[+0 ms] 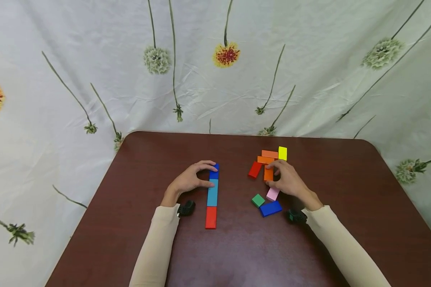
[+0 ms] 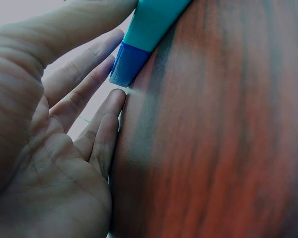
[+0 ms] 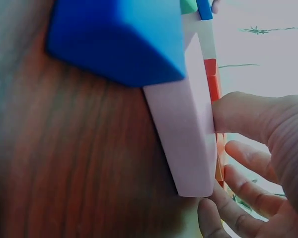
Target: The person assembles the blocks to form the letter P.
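Note:
A straight row on the table holds a dark blue block (image 1: 214, 174), a light blue block (image 1: 212, 195) and a red block (image 1: 210, 217). My left hand (image 1: 189, 177) rests at its left, index finger over the dark blue block, thumb at the light blue one; its fingers are loosely spread in the left wrist view. To the right, my right hand (image 1: 289, 180) pinches an orange block (image 1: 268, 173) by its ends between thumb and index finger. Just below that thumb lies a pink block (image 1: 272, 194), large in the right wrist view, partly overlapped there by a blue block (image 3: 114, 44).
Around the right hand lie another red block (image 1: 255, 170), more orange blocks (image 1: 265, 160), a yellow block (image 1: 282, 153) and a green block (image 1: 258, 200). The brown table (image 1: 309, 247) ends at a flowered cloth (image 1: 208, 79) behind.

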Demonstrator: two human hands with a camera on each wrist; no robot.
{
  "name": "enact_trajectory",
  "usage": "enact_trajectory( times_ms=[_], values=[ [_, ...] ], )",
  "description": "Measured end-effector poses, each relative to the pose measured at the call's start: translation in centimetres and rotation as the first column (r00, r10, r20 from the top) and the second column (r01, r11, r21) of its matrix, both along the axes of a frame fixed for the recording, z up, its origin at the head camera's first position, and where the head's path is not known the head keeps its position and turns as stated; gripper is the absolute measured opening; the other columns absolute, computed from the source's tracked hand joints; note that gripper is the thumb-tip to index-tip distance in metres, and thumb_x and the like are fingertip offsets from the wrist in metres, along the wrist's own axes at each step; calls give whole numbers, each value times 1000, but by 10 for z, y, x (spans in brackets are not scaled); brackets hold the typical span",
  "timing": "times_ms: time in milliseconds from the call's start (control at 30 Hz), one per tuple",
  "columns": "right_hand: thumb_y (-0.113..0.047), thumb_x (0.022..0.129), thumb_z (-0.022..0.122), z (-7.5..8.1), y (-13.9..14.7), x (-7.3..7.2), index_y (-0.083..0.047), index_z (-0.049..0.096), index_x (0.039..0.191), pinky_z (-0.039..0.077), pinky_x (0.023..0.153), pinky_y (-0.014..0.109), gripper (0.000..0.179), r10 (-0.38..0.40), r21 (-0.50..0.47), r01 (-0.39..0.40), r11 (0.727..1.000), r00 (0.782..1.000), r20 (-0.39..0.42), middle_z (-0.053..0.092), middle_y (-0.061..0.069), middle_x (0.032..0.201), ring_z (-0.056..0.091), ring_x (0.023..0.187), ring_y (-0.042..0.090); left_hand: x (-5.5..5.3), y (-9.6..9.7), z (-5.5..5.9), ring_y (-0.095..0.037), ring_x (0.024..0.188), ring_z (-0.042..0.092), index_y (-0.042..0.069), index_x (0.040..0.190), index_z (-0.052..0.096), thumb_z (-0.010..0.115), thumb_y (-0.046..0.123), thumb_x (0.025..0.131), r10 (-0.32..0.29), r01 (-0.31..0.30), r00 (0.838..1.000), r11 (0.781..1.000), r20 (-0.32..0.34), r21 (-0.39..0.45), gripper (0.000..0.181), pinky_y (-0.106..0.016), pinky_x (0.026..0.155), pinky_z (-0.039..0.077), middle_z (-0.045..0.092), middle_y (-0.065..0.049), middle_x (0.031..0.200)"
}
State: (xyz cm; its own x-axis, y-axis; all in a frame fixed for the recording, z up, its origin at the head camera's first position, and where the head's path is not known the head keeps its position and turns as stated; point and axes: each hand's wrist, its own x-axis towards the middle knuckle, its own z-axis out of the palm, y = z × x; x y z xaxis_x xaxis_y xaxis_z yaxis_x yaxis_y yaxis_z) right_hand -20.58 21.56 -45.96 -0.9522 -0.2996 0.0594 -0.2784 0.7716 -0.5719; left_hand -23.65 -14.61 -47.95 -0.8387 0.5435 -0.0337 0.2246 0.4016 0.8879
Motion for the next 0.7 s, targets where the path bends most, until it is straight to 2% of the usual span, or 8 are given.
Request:
enact_trajectory(
  times_ms=[267, 467, 700],
  values=[
    [-18, 79, 86, 6, 1, 2, -3, 66, 118, 51, 74, 34, 47, -7, -1, 7, 1000, 1000, -29, 63, 19, 117, 59, 92, 27, 0, -1, 1, -28, 146, 32, 11, 125, 69, 83, 15, 83, 5, -5, 1000, 1000, 11, -3, 44, -51, 117, 36, 47, -2, 151],
    [-25, 78, 87, 14, -4, 8, -5, 66, 117, 50, 73, 33, 48, -32, -18, 31, 999, 998, -52, 64, 15, 114, 58, 90, 25, 1, -1, 2, -29, 147, 31, 11, 126, 68, 83, 16, 84, -1, 1, 1000, 1000, 8, -2, 44, -53, 117, 34, 46, -3, 151],
    [-26, 76, 90, 21, -14, 22, -7, 68, 113, 50, 67, 29, 47, 25, -63, -32, 997, 993, -117, 66, 8, 102, 57, 84, 21, 1, -1, 2, -29, 147, 31, 12, 126, 68, 82, 17, 84, 4, -4, 1000, 1000, 4, -7, 45, -53, 117, 35, 46, -2, 151]
  ],
)
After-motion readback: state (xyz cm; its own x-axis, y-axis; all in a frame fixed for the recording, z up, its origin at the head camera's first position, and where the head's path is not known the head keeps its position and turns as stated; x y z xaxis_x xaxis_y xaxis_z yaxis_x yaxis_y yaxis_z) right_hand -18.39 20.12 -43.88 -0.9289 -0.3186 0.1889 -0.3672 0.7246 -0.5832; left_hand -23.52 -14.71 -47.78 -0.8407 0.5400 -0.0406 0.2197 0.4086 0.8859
